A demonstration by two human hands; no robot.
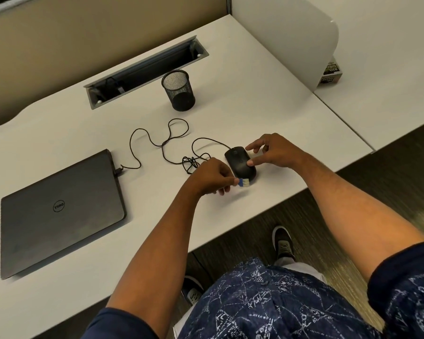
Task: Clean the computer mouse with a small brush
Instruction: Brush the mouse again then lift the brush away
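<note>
Brushing is the step in hand, and it turns on how the small brush (243, 182) meets the near end of the black computer mouse (240, 162). The left hand (212, 176) is closed around the brush's blue handle, with the pale bristle head sticking out to its right and lying at, perhaps touching, the mouse's rear edge. The mouse sits on the white table (267, 113) just right of and slightly beyond that hand, its long axis running away from the person and a little leftward, cable (167, 143) end farthest. The right hand (271, 152) comes in from the mouse's other side, narrowly spread, thumb on the near flank and fingers hovering at the far flank, apparently steadying it. The left hand is the one placed for the stroke; sweeping along the long axis toward the cable end looks the natural line.
</note>
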